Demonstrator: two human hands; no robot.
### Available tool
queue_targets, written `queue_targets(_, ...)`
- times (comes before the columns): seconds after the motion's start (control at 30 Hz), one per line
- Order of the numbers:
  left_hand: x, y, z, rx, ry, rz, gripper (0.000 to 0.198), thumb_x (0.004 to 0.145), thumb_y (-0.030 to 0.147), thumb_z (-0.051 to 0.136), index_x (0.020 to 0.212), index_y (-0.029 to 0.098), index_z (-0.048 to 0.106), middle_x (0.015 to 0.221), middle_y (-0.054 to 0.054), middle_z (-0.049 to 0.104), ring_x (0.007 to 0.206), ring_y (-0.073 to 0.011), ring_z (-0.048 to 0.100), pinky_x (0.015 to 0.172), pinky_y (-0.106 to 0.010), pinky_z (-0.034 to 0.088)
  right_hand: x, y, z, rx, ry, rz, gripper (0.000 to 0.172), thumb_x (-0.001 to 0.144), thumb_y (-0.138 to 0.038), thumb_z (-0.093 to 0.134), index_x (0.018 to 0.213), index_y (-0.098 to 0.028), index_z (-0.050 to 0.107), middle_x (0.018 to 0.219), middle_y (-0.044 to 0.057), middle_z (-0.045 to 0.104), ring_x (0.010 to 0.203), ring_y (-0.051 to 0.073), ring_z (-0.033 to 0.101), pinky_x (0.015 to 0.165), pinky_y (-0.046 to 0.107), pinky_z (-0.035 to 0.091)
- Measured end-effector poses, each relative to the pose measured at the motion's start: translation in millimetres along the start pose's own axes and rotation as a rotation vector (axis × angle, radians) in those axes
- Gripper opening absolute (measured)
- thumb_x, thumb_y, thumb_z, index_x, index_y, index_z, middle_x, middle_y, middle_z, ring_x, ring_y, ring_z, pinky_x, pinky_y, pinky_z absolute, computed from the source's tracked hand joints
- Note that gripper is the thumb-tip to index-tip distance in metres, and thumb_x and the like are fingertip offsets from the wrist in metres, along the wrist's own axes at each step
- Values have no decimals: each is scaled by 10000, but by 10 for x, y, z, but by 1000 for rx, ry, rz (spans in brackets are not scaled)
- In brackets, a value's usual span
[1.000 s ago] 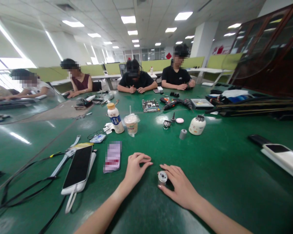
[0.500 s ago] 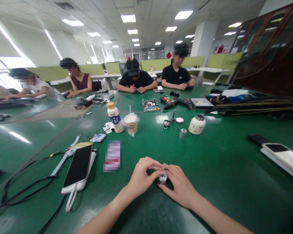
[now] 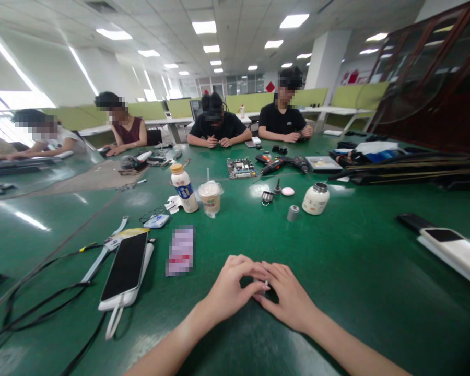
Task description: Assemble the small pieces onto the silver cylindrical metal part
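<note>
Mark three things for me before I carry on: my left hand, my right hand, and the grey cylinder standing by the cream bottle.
Left hand [image 3: 227, 287]: head view, back of the hand.
Right hand [image 3: 292, 298]: head view, back of the hand.
Grey cylinder [image 3: 293, 214]: head view, middle of its side wall.

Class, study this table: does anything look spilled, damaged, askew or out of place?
No spill or damage stands out. One mild oddity: the white bottle, right of the grey cylinder, seems uncapped, its metal neck showing. The left hand and right hand mostly hide what is between them.
</note>
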State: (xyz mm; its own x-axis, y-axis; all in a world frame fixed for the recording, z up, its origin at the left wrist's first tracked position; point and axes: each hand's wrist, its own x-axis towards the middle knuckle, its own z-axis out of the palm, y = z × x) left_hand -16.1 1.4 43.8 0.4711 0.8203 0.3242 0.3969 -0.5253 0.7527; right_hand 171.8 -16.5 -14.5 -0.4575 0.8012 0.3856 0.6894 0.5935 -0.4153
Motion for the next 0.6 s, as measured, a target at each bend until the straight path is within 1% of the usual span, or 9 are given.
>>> queue_targets(0.13, -13, 0, 1, 22, 13, 1, 133, 813, 201, 729, 937, 249, 734, 925, -26, 734, 936, -207, 625, 884, -349, 435, 0, -1, -7, 3, -1, -3, 429, 851, -314, 665, 1247, -180, 568, 1282, 131, 620, 1174, 291, 556, 999, 513, 442)
queue_targets(0.33, -13, 1, 2, 98, 28, 8, 188, 767, 222, 777, 946, 249, 725, 944, -24, 701, 944, -204, 604, 881, -346, 419, -7, -6, -22, 7, -16, -2, 449, 862, -332, 650, 1276, -189, 552, 1296, 128, 609, 1187, 294, 546, 1004, 510, 434)
queue_targets(0.5, -1, -6, -8, 160, 57, 8, 222, 738, 249, 802, 941, 255, 712, 894, -11, 708, 907, -211, 572, 833, -349, 413, 2, -3, -17, 7, -14, -11, 420, 868, -336, 642, 1250, -178, 569, 1295, 132, 610, 1191, 296, 545, 1003, 512, 433)
queue_targets(0.6, 3, 10, -15, 145, 54, 5, 208, 743, 238, 794, 930, 254, 703, 849, 3, 724, 890, -210, 573, 825, -353, 413, 3, 0, -17, 11, -7, -13, 420, 866, -333, 642, 1255, -190, 569, 1293, 126, 613, 1186, 292, 550, 999, 508, 439)
